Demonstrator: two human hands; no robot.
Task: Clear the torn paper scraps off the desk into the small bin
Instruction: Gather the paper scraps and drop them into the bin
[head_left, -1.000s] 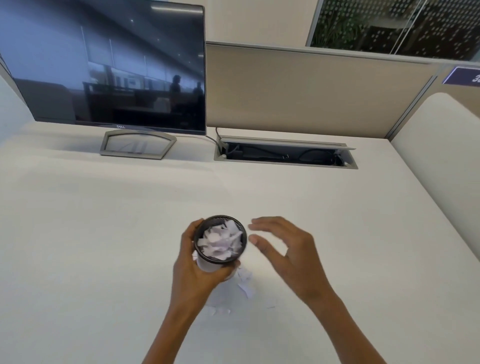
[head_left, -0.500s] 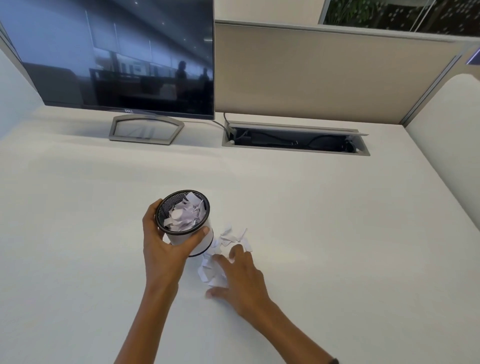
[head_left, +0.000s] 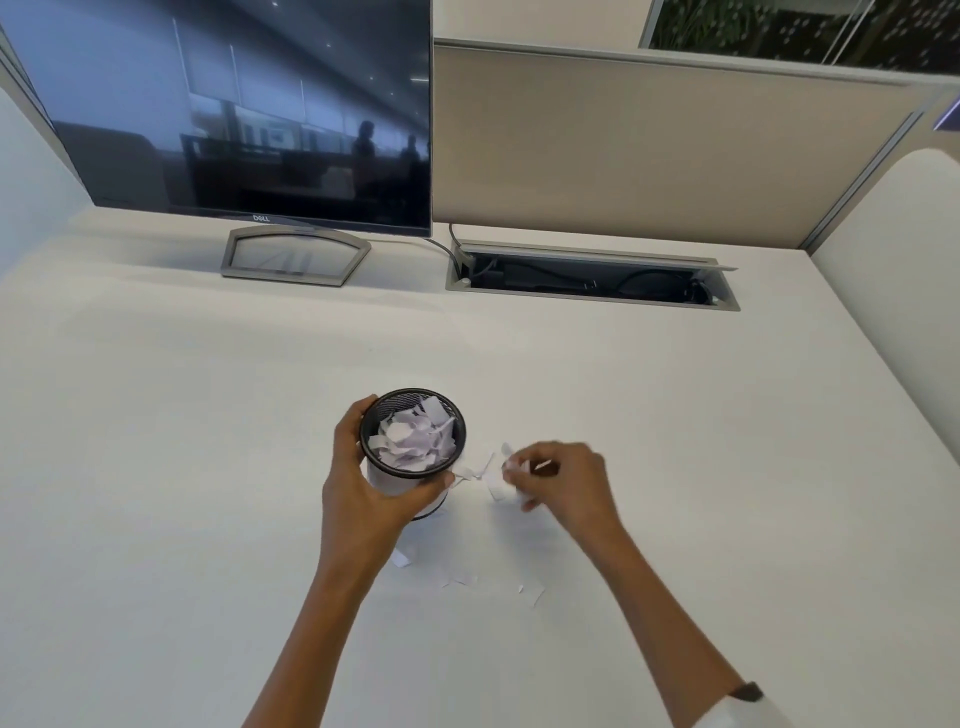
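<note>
A small black mesh bin (head_left: 395, 400) stands on the white desk (head_left: 675, 441), filled with torn white paper scraps (head_left: 415, 441). My left hand (head_left: 363, 493) wraps around the bin's side. Just to the right of the bin, my right hand (head_left: 566, 480) is closed on a bunch of white scraps (head_left: 506, 475), its fingers blurred. A few loose scraps (head_left: 475, 470) lie between bin and right hand. More small scraps (head_left: 460, 578) lie on the desk nearer to me, below the bin.
A dark monitor (head_left: 244, 114) on a grey stand (head_left: 296, 257) stands at the back left. An open cable tray (head_left: 592, 283) is set into the desk at the back. Beige partition panels (head_left: 623, 150) close off the back and right.
My right hand has lifted off the desk and shifted right, now holding scraps. The pile beside the bin has shrunk. My left hand keeps its hold on the bin.
</note>
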